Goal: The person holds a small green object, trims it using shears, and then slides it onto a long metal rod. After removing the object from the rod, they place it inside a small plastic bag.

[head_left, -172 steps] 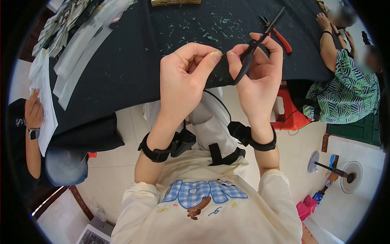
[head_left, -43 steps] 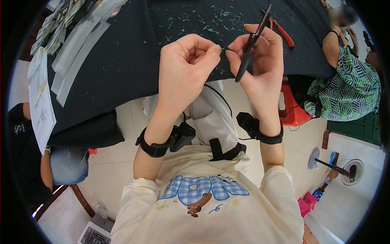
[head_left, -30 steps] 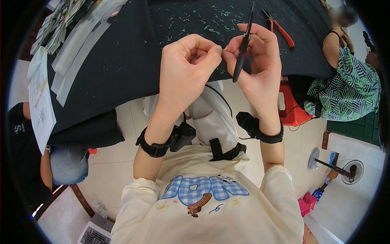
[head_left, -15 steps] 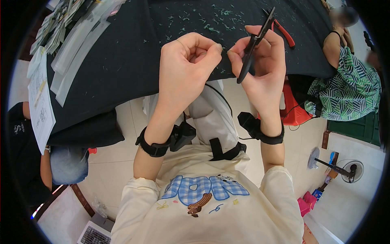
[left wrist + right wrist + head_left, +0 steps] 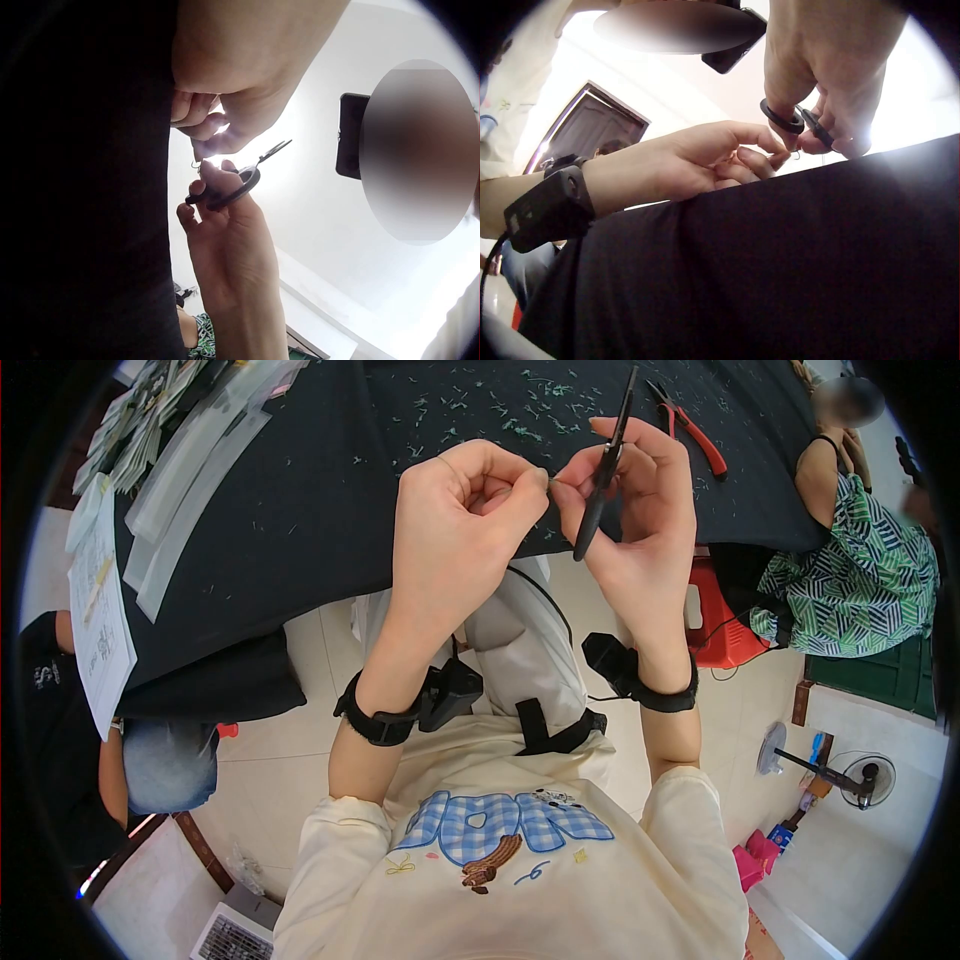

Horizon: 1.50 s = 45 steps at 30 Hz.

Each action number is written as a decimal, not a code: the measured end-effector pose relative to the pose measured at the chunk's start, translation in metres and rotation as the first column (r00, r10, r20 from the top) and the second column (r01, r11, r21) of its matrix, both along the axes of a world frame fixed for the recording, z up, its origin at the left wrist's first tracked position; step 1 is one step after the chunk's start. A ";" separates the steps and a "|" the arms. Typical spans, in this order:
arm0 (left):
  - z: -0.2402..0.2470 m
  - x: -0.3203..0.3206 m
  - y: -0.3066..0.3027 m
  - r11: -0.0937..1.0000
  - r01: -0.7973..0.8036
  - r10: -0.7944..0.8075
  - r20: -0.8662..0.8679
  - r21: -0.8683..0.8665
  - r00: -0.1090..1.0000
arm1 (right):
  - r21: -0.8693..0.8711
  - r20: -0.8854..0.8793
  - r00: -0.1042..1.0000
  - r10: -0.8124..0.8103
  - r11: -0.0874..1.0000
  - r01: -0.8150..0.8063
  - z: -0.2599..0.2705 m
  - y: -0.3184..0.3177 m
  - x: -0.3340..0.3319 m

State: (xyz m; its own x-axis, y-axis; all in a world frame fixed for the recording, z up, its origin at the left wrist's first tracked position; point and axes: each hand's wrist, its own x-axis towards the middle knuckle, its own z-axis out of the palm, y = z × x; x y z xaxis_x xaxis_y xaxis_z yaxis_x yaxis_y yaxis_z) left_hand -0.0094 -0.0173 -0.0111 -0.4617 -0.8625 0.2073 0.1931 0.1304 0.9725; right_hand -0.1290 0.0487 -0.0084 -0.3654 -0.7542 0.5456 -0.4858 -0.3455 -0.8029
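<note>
In the head view my left hand (image 5: pixel 450 525) pinches with thumb and forefinger at the tips. Between the two hands' fingertips a tiny thin strand shows; in the right wrist view it looks like a dark curved strand (image 5: pixel 797 157), hook-shaped at the left fingertips. My right hand (image 5: pixel 645 535) carries black-handled scissors (image 5: pixel 596 505) looped on its fingers, blades pointing toward the far side of the table. Its thumb and forefinger tips meet right by the left fingertips. The left wrist view shows the scissors (image 5: pixel 247 180) below the left hand, blades slightly parted.
Green scraps (image 5: pixel 520 430) lie scattered over the black tablecloth (image 5: pixel 300 510). Pliers with red handles (image 5: pixel 705 445) lie beyond the right hand. Clear plastic sleeves (image 5: pixel 190 490) and a printed sheet (image 5: pixel 100 620) are at the left. Other people sit at both sides.
Since half a second ago my right hand has moved left, its fingertips now meeting the left ones, and the scissors have swung more upright. The left hand has barely moved.
</note>
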 end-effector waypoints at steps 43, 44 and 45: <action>-0.001 0.000 -0.002 1.000 -0.011 0.011 0.006 0.005 1.000 | 0.011 -0.026 1.000 -0.009 1.000 0.009 -0.003 -0.002 0.000; -0.001 0.001 -0.003 1.000 -0.011 0.011 0.006 0.006 1.000 | 0.001 -0.012 1.000 0.005 1.000 -0.005 -0.003 -0.003 0.001; -0.002 0.001 -0.003 1.000 -0.012 0.012 0.000 -0.003 1.000 | 0.002 -0.012 1.000 0.005 1.000 -0.005 -0.003 -0.003 0.001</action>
State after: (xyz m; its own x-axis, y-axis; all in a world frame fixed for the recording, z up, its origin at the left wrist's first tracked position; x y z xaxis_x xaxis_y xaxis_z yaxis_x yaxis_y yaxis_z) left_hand -0.0089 -0.0203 -0.0128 -0.4516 -0.8673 0.2094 0.1911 0.1352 0.9722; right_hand -0.1281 0.0459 -0.0112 -0.3546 -0.7570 0.5488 -0.4939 -0.3467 -0.7974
